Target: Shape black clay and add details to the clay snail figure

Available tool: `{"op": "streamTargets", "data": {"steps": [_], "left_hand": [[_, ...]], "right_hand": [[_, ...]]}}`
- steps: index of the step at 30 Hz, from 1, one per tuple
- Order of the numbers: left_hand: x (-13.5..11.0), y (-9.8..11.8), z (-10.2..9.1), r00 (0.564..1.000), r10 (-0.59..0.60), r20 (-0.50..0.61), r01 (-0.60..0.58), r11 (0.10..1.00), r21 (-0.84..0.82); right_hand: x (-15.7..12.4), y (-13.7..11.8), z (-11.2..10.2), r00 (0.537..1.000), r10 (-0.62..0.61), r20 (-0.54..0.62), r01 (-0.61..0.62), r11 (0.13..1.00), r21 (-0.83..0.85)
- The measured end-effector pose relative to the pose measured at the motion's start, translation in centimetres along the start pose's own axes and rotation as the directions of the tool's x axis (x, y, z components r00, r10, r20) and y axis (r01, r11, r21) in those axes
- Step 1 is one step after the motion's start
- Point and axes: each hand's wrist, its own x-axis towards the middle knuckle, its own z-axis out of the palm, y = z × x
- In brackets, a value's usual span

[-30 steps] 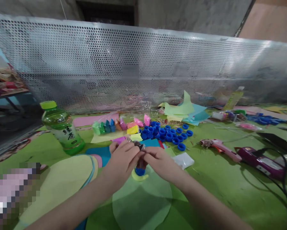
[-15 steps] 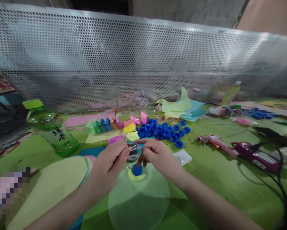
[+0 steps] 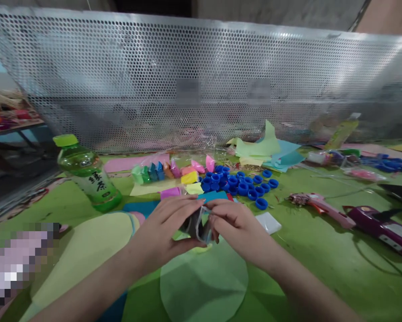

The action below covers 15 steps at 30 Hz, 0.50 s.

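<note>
Your left hand point(image 3: 167, 219): clamped on a small dark packet point(image 3: 194, 223) in clear plastic, thumb below and fingers above; your right hand point(image 3: 239, 226): fingertips pinching the plastic edge of the same packet, the two hands close together. Location of the dark packet: between your hands, over the far end of a rounded pale green sheet point(image 3: 204, 281) on the green desk point(image 3: 308, 273), a yellow piece point(image 3: 201, 249) showing just below it. Beyond your hands: blue caps point(image 3: 233, 181), heaped, and coloured packets point(image 3: 159, 173), in a row; to your left, one green-capped bottle point(image 3: 96, 183); to your right, one pink glue gun point(image 3: 333, 212)
</note>
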Motion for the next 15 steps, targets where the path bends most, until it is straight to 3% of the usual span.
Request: {"op": "streamTargets", "data": {"steps": [6, 10, 15], "left_hand": [[-0.4, -0.1, -0.8, 0.995, 0.059, -0.082, -0.056, 0.997, 0.048], [-0.5, 0.6, -1.5, 0.983, 0.043, -0.18, -0.03, 0.997, 0.077], [0.0, 1.4, -2.1, 0.966, 0.033, -0.255, -0.011, 0.996, 0.087]], "right_hand": [[-1.1, -0.7, 0.3, 0.968, -0.156, -0.197, 0.119, 0.975, -0.185], [-1.8, -1.2, 0.7, 0.921, -0.342, -0.186, 0.255, 0.891, -0.376], [-2.0, -1.2, 1.0, 0.909, -0.364, -0.204, 0.229, 0.844, -0.485]]}}
